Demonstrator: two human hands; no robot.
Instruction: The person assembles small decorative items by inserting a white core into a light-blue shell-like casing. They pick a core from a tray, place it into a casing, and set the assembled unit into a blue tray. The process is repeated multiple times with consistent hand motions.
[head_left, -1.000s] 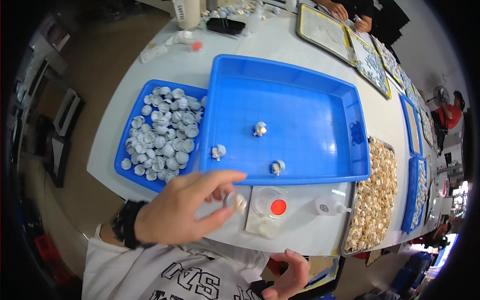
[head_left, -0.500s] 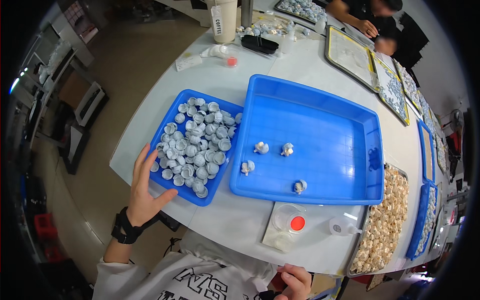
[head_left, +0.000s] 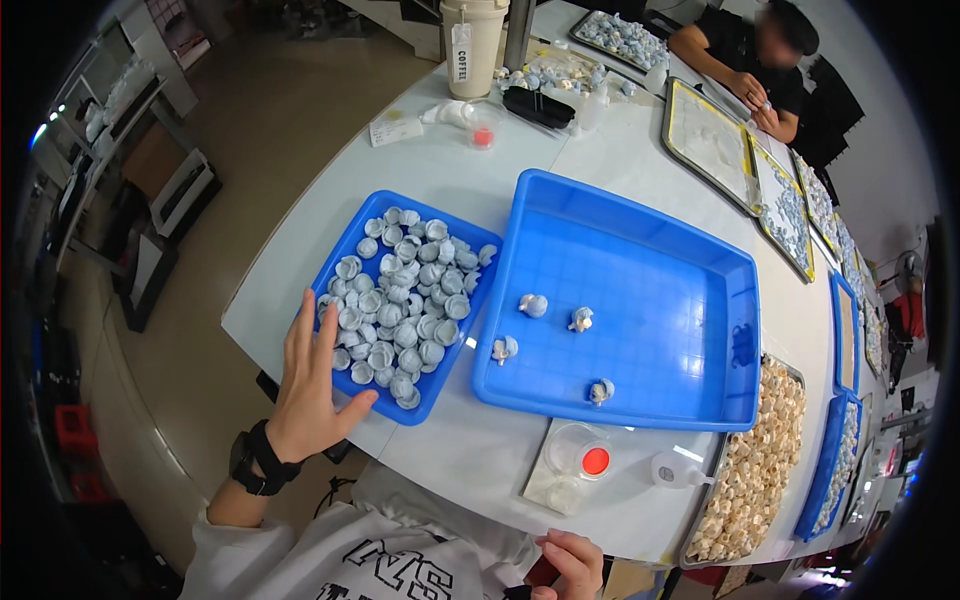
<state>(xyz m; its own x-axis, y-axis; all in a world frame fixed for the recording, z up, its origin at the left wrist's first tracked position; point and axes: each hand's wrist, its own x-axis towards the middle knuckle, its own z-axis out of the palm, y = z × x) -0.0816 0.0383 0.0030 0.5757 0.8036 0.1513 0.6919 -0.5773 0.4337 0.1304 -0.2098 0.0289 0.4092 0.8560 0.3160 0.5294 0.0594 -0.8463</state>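
Observation:
My left hand (head_left: 308, 385) lies flat with fingers spread on the near left corner of a small blue tray (head_left: 345, 243) filled with several pale grey round caps (head_left: 400, 290). Its thumb points toward the tray's front edge. To the right stands a larger blue tray (head_left: 690, 290) holding several small grey-and-cream pieces (head_left: 532, 305). My right hand (head_left: 572, 565) sits low by my chest at the picture's bottom edge, fingers curled around a small dark object with a red part that I cannot identify.
A clear dish with a red dot (head_left: 583, 460) and a small white bottle (head_left: 672, 468) sit at the table's near edge. A tray of cream pieces (head_left: 760, 470) is right. Another person (head_left: 755, 60) works at yellow-rimmed trays (head_left: 710, 140) far back. A tall white cup (head_left: 472, 45) stands behind.
My left hand moved from the table's near middle leftward to the small blue tray's corner. The view shifted so both trays sit lower and more centred.

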